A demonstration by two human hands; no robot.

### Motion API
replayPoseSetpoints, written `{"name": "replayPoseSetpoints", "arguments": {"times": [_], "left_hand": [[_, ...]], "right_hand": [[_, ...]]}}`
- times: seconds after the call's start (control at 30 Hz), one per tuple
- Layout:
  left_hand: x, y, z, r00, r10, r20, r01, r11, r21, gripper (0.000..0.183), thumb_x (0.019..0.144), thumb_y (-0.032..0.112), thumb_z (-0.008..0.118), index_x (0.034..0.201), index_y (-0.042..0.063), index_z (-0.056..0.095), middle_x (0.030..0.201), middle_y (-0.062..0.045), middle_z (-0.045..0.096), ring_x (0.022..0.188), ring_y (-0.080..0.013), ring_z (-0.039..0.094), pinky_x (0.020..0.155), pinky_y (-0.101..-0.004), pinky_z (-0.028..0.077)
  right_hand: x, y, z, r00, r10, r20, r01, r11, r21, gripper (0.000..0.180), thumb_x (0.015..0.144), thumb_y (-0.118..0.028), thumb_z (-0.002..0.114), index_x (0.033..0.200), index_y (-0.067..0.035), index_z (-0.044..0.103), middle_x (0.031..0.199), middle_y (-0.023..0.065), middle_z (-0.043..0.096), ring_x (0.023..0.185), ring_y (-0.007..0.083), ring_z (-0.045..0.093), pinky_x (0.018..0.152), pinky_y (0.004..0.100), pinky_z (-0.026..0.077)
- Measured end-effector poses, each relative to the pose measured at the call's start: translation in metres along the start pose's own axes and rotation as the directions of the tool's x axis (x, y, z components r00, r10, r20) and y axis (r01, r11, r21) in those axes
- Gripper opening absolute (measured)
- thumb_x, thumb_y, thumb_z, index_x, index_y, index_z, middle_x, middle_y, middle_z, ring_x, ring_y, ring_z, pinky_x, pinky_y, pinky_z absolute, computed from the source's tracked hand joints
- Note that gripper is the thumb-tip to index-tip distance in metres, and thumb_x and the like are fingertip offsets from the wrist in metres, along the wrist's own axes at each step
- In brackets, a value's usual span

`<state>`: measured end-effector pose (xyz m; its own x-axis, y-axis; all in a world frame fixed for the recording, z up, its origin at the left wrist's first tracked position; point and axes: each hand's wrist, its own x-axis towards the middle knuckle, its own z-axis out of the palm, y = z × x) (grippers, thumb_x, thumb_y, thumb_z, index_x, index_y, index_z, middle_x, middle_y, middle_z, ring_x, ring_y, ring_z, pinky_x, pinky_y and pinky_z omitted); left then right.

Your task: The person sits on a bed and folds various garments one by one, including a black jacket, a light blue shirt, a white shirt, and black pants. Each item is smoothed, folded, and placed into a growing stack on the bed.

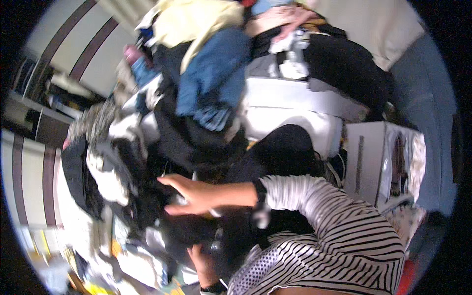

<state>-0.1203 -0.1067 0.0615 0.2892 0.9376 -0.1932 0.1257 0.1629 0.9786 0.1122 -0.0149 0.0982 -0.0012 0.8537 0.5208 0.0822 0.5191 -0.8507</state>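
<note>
My right hand (193, 195), in a striped sleeve with a dark band at the wrist, reaches over a heap of dark clothes (158, 155). Its fingers are spread, and I see nothing held in them. Lower down, my left hand (202, 260) is partly hidden beside dark fabric (191, 230), so its grip cannot be made out. A dark-trousered knee (284, 147) rises beyond my right forearm. White and black garments (110, 180) lie to the left of my hands. The picture is blurred here.
Blue denim (217, 73) and a pale yellow cloth (199, 22) top the pile ahead. White storage boxes (291, 96) carry more clothes behind the knee. A white drawer unit (365, 162) stands at right. Striped cabinet fronts (33, 180) line the left.
</note>
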Motion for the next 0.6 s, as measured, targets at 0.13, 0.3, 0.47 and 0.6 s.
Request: {"name": "replayPoseSetpoints", "arguments": {"times": [0.13, 0.3, 0.47, 0.6], "left_hand": [[-0.013, -0.011, 0.011, 0.996, -0.084, -0.036, 0.086, 0.995, 0.055, 0.074, 0.085, 0.014, 0.060, 0.142, 0.001, 0.016, 0.139, -0.018, 0.032, 0.125, -0.0279, 0.036, 0.102, -0.0373, 0.033], [-0.025, -0.032, 0.031, 0.965, -0.230, -0.125, 0.226, 0.973, -0.047, 0.079, 0.085, 0.013, 0.063, 0.142, -0.001, 0.010, 0.139, -0.019, 0.031, 0.127, -0.0267, 0.034, 0.103, -0.0356, 0.032], [-0.021, -0.037, 0.041, 0.959, 0.105, -0.262, -0.162, 0.965, -0.208, 0.075, 0.081, 0.004, 0.065, 0.137, -0.003, 0.015, 0.133, -0.016, 0.039, 0.119, -0.0202, 0.042, 0.098, -0.0319, 0.038], [-0.011, -0.026, 0.038, 0.956, 0.138, -0.257, -0.217, 0.924, -0.313, 0.067, 0.079, 0.002, 0.064, 0.131, -0.006, 0.022, 0.125, -0.014, 0.046, 0.111, -0.0194, 0.049, 0.094, -0.0311, 0.042]], "right_hand": [[-0.080, -0.017, 0.037, 0.879, 0.177, 0.443, -0.032, 0.949, -0.315, 0.114, 0.071, -0.057, 0.069, 0.134, 0.017, 0.009, 0.137, 0.0395, 0.014, 0.132, 0.0472, 0.017, 0.109, 0.0461, 0.018], [-0.089, -0.019, 0.033, 0.860, 0.199, 0.470, -0.155, 0.979, -0.130, 0.116, 0.062, -0.041, 0.082, 0.140, 0.006, 0.011, 0.142, 0.0267, 0.021, 0.132, 0.0377, 0.025, 0.109, 0.0434, 0.020], [-0.077, -0.028, 0.038, 0.753, 0.269, 0.601, -0.230, 0.963, -0.142, 0.121, 0.060, -0.025, 0.086, 0.145, -0.010, 0.001, 0.147, 0.0168, 0.013, 0.131, 0.0328, 0.030, 0.104, 0.0429, 0.032], [-0.074, -0.038, 0.044, 0.731, 0.284, 0.620, -0.075, 0.937, -0.341, 0.121, 0.056, -0.025, 0.086, 0.144, -0.006, 0.005, 0.145, 0.0206, 0.017, 0.134, 0.0355, 0.022, 0.108, 0.0449, 0.025]]}}
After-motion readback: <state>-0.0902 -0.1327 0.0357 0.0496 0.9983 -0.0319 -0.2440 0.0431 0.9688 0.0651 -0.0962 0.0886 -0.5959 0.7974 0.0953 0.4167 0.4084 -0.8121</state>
